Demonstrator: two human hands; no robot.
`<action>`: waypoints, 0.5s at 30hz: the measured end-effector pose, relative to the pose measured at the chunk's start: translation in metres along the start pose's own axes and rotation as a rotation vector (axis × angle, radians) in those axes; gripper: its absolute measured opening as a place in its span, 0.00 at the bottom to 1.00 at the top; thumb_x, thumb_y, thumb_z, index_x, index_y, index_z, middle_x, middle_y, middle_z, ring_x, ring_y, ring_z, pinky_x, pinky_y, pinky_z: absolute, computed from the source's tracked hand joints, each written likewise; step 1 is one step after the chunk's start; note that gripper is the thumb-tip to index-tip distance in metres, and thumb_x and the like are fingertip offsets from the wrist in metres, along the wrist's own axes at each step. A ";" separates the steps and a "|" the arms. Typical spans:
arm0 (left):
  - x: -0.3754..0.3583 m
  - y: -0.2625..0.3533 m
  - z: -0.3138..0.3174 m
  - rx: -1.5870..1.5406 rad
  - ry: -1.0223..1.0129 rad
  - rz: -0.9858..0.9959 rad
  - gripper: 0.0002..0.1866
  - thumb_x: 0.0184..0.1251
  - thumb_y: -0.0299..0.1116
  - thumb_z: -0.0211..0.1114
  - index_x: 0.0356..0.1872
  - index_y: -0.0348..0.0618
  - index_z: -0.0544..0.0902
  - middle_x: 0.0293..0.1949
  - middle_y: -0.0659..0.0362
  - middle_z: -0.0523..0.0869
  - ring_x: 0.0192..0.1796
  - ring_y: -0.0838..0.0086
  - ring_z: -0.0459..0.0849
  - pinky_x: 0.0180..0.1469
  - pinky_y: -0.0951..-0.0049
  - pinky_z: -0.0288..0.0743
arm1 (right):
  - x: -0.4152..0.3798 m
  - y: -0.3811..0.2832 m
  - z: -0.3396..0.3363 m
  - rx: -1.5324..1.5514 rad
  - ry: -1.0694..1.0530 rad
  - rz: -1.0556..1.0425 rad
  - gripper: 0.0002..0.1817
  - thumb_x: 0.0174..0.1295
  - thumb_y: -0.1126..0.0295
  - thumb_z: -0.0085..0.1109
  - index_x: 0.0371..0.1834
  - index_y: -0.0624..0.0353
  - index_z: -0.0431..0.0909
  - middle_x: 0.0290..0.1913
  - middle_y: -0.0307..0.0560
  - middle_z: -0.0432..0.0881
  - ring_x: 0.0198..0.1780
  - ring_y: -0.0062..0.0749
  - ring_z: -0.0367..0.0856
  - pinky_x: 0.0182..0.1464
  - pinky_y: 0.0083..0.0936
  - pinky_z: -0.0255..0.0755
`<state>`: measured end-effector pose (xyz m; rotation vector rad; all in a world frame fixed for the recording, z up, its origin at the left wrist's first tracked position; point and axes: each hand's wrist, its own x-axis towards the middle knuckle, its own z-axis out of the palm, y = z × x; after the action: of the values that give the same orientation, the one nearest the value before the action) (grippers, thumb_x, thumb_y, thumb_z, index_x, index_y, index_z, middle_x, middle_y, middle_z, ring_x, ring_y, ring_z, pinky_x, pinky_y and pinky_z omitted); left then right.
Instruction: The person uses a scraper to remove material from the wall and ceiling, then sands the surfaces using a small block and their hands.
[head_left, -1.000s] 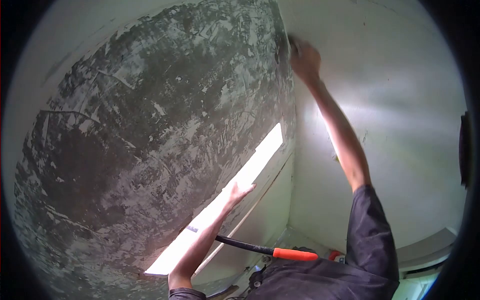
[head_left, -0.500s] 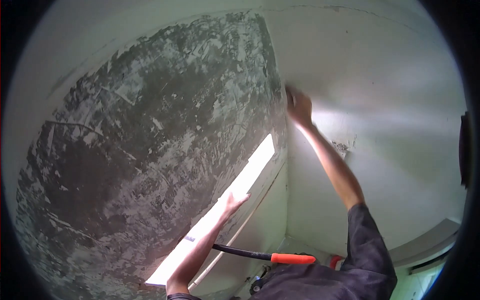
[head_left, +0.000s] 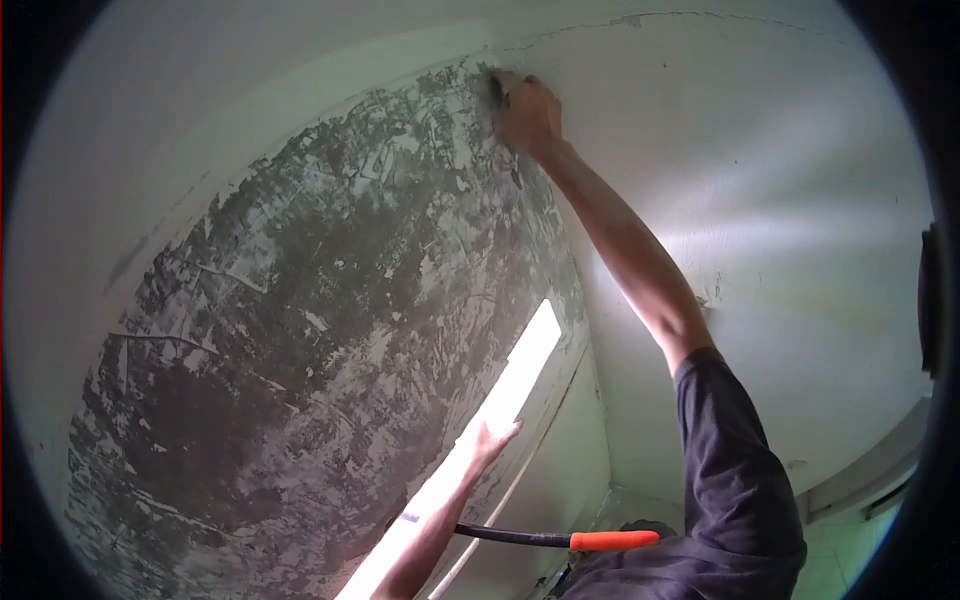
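Note:
My left hand grips a long, flat, glaring white board, thumb on its right side. The board slants up from the bottom edge along the patchy grey wall, too bright for detail. High up, my right hand is at the wall's upper corner, beside the smooth pale wall. Its fingers are closed around a small dark thing, blurred and mostly hidden, at the grey surface. A black rod with an orange grip runs from behind my left forearm toward my torso.
A pale ceiling curves above the grey wall. On the right is the smooth pale wall, with a crack along its top. A thin light pipe or strip runs diagonally behind my left forearm. A dark object stands at the right edge.
My right hand has moved up and left along the corner to near the ceiling. The view has shifted, and the left hand with the board appears slightly lower and farther right.

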<state>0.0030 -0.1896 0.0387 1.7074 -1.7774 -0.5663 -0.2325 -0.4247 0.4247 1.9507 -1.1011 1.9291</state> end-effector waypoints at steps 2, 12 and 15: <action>-0.001 -0.015 0.004 -0.056 0.020 0.044 0.28 0.57 0.50 0.70 0.44 0.30 0.81 0.36 0.49 0.86 0.39 0.66 0.84 0.45 0.64 0.77 | 0.017 -0.005 0.003 -0.066 -0.053 0.242 0.17 0.51 0.66 0.60 0.46 0.52 0.79 0.46 0.52 0.82 0.49 0.48 0.81 0.46 0.45 0.76; -0.003 0.016 -0.007 -0.066 -0.073 -0.128 0.35 0.57 0.53 0.67 0.55 0.31 0.76 0.49 0.45 0.84 0.51 0.61 0.82 0.55 0.63 0.74 | 0.008 -0.045 0.007 -0.059 0.080 0.083 0.26 0.49 0.70 0.61 0.55 0.48 0.77 0.47 0.47 0.82 0.51 0.49 0.78 0.51 0.44 0.75; -0.002 0.007 -0.006 -0.088 -0.149 -0.185 0.35 0.57 0.53 0.67 0.56 0.32 0.76 0.49 0.45 0.84 0.52 0.62 0.82 0.55 0.63 0.73 | -0.013 -0.041 0.006 0.021 0.062 0.044 0.24 0.49 0.70 0.61 0.54 0.48 0.77 0.46 0.48 0.83 0.51 0.50 0.78 0.51 0.43 0.76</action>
<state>0.0014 -0.1865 0.0474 1.8199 -1.6771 -0.8592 -0.2018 -0.3946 0.4265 1.8787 -1.1211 2.0171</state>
